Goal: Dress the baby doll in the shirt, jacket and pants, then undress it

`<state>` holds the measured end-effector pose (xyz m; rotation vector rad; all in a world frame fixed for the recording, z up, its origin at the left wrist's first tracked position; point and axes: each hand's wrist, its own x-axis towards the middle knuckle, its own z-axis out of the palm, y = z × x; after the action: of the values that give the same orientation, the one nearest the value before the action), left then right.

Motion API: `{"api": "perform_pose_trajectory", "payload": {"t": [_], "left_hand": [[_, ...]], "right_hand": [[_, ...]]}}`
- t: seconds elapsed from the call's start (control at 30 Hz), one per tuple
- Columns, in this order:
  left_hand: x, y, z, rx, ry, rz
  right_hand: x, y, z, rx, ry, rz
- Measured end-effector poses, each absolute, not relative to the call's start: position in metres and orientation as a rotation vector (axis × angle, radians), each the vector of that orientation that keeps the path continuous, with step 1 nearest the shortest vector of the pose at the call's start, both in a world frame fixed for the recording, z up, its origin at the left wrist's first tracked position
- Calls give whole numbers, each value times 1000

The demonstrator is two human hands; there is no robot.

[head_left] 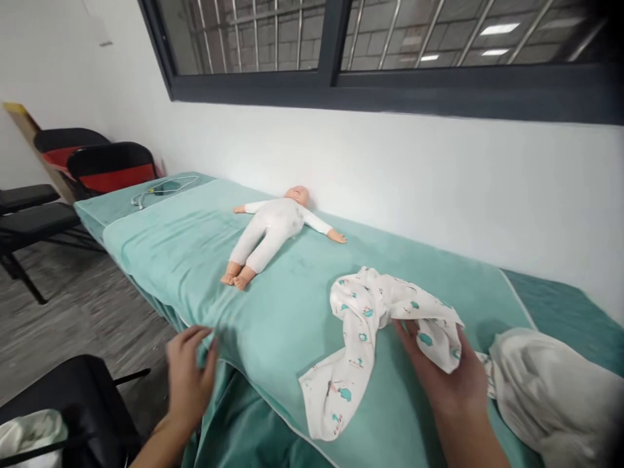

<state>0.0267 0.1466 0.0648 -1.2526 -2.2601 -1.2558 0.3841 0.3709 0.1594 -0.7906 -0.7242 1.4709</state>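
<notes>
My right hand [461,380] grips one end of a white baby garment [358,351] printed with green figures. The fingers are partly hidden by the cloth. A long sleeve or leg of the garment lies slantwise on the green bed cover, its loose end towards me. My left hand [190,374] is raised over the bed's front edge, thumb and fingers apart and holding nothing. Beyond both hands, a baby doll [275,227] in a white body suit lies on its back, arms spread, feet towards me and head near the wall.
A crumpled whitish cloth [546,390] lies right of my right hand. At the bed's far left end is a looped pale cable [166,185]. Black and red chairs [114,169] stand beyond, and a black chair [73,403] holds a white cloth [34,435] at lower left.
</notes>
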Motion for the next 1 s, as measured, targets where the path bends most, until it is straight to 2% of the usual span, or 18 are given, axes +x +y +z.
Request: {"api": "perform_pose_trajectory", "payload": {"t": [0.1, 0.2, 0.37, 0.53, 0.6, 0.7, 0.77, 0.9, 1.0], "left_hand": [[102, 228, 102, -1658, -2181, -1743], [151, 299, 122, -1953, -2258, -2083], [186, 367, 129, -2136, -2322, -2011], [197, 371, 128, -2157, -2345, -2170], [193, 365, 129, -2164, -2338, -2455], [182, 359, 133, -1805, -2161, -3310], [174, 359, 134, -1420, -1894, -3743], [165, 365, 131, -1029, -1436, -4181], [163, 370, 127, -1004, -1353, -4243]], "right_hand": [[384, 364, 172, -823, -771, 1546], [394, 356, 179, -873, -904, 1530], [416, 353, 169, -1157, -1070, 1398], [383, 350, 147, -1250, -1435, 1206], [356, 345, 143, -1228, -1583, 1220], [321, 340, 148, -1244, -1688, 1165], [309, 342, 154, -1240, -1735, 1185], [317, 361, 168, -1201, -1738, 1195], [344, 389, 186, -1264, -1689, 967]]}}
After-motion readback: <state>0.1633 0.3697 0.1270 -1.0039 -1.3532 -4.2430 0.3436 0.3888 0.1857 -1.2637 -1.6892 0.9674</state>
